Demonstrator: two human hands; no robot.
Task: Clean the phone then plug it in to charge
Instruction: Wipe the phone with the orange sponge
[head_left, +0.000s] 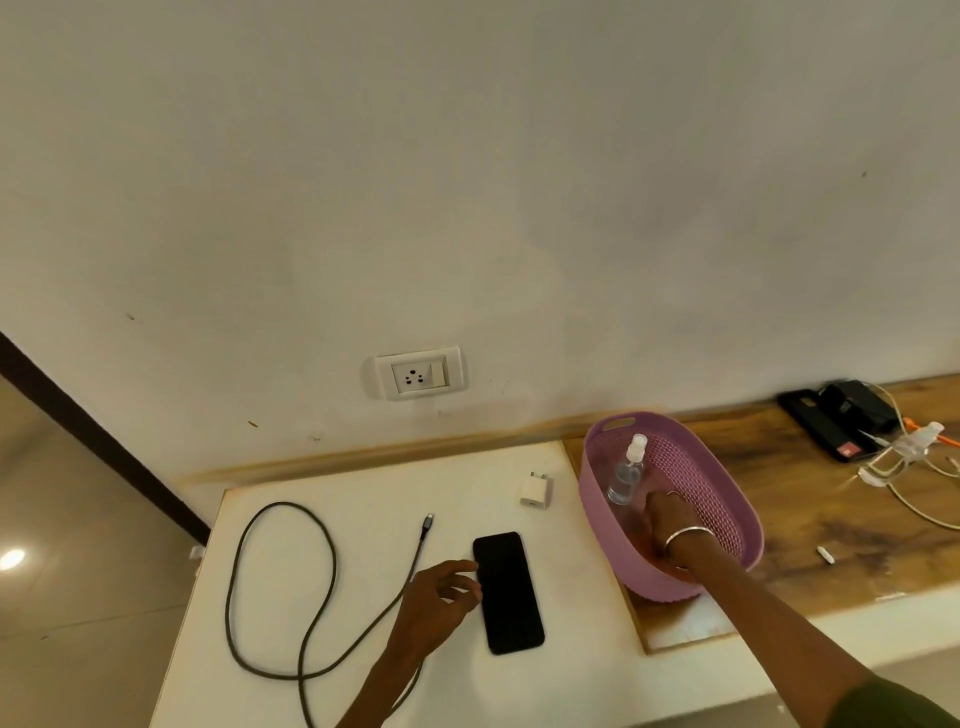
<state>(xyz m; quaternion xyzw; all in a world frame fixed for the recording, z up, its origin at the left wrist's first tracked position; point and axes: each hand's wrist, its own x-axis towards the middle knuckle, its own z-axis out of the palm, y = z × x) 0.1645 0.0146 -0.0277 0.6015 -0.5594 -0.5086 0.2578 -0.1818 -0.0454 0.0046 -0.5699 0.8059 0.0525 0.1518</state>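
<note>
Nearest, left hand (439, 603) low on the white table (363, 488), fingers loosely curled and gripping nothing, fingertips touching or just shy of the left long edge of the phone (508, 592); cannot tell which. Phone flat and face up on the table, dark glass blank, long axis running away from the body with a slight lean to the left at the far end, lying just right of the left hand and so nearer to it than to the other. Braided cable (283, 592) looped on the table left of the phone, plug end (428, 519) just beyond the phone's far left corner, not joined to anything. Farther right, right hand (662, 525) reaching down inside the pink basket (727, 499), fingers hidden by the wrist and the basket wall, so grip not readable; clear spray bottle (626, 475) upright in the basket, just beyond that hand. White charger block (535, 488) on the table between phone and basket, well apart from both hands. Farthest, wall socket (418, 373) above the table's back edge, nothing plugged in. Likely still gathering cleaning things, wiping not yet begun.
</note>
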